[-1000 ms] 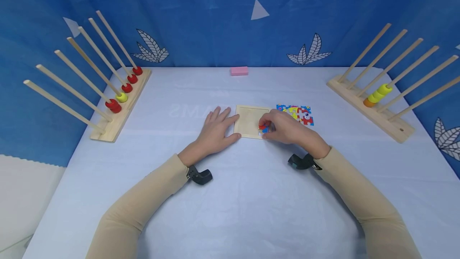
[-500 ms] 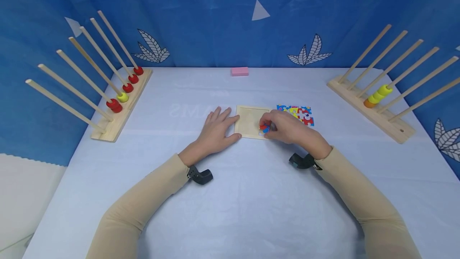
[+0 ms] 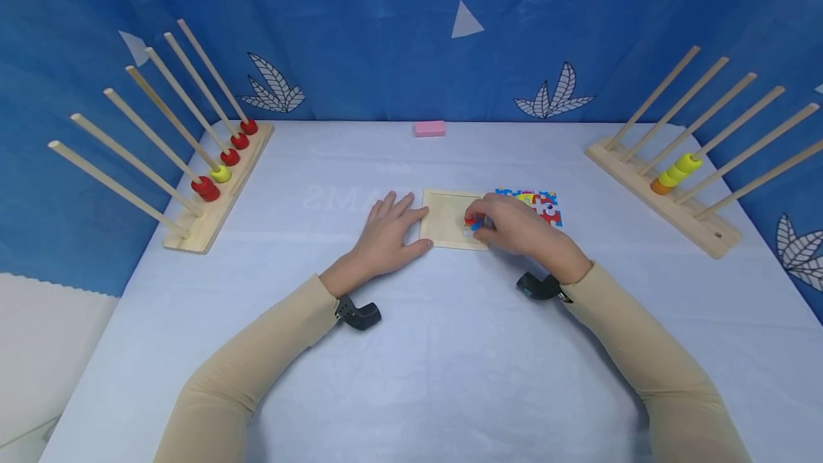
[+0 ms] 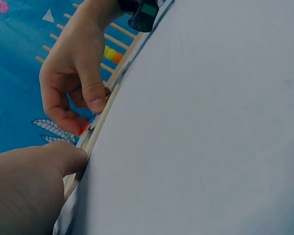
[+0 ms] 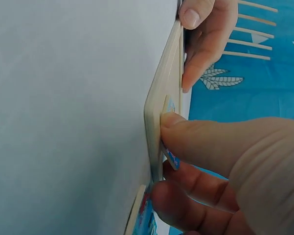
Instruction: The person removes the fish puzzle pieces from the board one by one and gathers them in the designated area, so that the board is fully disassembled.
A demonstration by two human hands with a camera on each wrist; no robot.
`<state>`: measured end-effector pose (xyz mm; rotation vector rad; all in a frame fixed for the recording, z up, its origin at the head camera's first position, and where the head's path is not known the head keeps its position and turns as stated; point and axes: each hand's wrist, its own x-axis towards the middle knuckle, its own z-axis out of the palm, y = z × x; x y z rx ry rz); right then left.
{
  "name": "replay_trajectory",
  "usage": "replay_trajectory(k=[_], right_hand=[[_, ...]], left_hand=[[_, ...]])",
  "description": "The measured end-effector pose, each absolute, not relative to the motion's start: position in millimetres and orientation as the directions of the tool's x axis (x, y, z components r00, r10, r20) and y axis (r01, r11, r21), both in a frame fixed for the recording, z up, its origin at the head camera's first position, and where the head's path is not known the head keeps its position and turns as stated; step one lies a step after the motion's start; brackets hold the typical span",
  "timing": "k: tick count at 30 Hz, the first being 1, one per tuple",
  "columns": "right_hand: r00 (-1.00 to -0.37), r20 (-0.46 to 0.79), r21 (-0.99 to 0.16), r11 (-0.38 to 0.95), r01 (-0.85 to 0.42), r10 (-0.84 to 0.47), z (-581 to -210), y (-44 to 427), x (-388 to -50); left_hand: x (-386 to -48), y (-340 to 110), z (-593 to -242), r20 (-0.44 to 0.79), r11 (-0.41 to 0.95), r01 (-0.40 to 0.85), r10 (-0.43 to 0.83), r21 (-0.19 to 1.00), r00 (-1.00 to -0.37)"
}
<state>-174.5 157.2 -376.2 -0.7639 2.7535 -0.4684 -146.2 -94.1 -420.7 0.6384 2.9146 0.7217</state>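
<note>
My right hand (image 3: pixel 511 221) holds a colourful puzzle piece (image 3: pixel 471 226) between thumb and fingertips, over the lower right corner of a square wooden puzzle tray (image 3: pixel 444 218). In the right wrist view the piece (image 5: pixel 171 157) is tilted against the tray's rim, with my thumb on its face. Spread flat on the cloth, my left hand (image 3: pixel 386 236) has its thumb and index fingertip at the tray's left edge. Just right of the tray lies a group of joined puzzle pieces (image 3: pixel 549 211), red, yellow and blue, partly covered by my right hand.
A wooden peg rack (image 3: pixel 221 198) with red and yellow beads stands at the left. Another peg rack (image 3: pixel 707 231), carrying yellow and orange beads, is at the right. A pink block (image 3: pixel 429 128) lies by the table's back edge, before a blue curtain (image 3: pixel 386 34).
My right hand has shifted and turned slightly with the puzzle piece, so the tray's lower right corner now shows. My left hand stays in place.
</note>
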Motion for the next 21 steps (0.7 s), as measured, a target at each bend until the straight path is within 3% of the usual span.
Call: replay_trajectory(k=[4, 12, 17, 21], right_hand=[[-0.836, -0.121, -0.386, 0.801, -0.458, -0.536, -377.9, 158.0, -175.5], [-0.818, 0.018, -0.62, 0.635, -0.46, -0.575, -378.0, 174.0, -180.2], [-0.846, 0.056, -0.629, 0.639, -0.442, -0.53, -363.0, 198.5, -175.9], [-0.898, 0.011, -0.597, 0.718, -0.358, -0.439, -357.1, 221.3, -167.0]], left_hand=[[-146.2, -93.2, -418.5, 0.025, 0.806, 0.376, 0.411, 0.458, -0.911], [-145.3, -94.8, -419.1, 0.021, 0.817, 0.36, 0.393, 0.45, -0.919], [-145.8, -93.3, -419.6, 0.037, 0.811, 0.368, 0.396, 0.455, -0.918], [-146.4, -93.0, -420.7, 0.04, 0.811, 0.368, 0.394, 0.455, -0.918]])
